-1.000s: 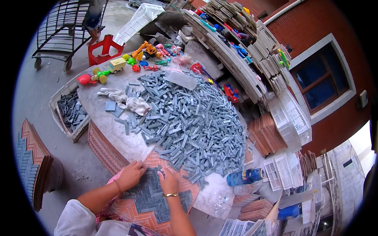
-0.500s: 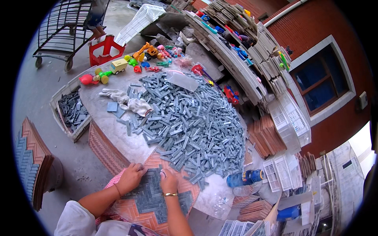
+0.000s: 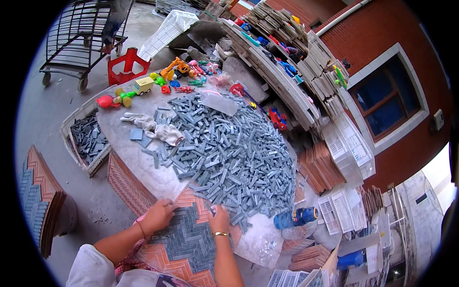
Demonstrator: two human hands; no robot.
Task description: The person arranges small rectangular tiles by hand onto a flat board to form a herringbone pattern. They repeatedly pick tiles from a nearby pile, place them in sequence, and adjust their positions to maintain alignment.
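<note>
In front of me lies an orange herringbone tray, its middle filled with dark grey strip tiles. My left hand is closed at the tray's upper left edge, fingers curled together; whatever they pinch is hidden. A small grey strip tile shows between the thumb and fingers of my right hand, above the tray's right part. Just beyond both hands spreads a big heap of loose grey strip tiles. White work gloves lie at the heap's left side.
Left of the table stand a white crate of dark tiles and a stack of filled trays. Plastic toys line the far edge. A blue bottle lies right of the heap, near white baskets and stacked orange trays.
My right hand has moved right, away from the left hand, uncovering more grey tiles in the tray. My left hand stays nearly in place.
</note>
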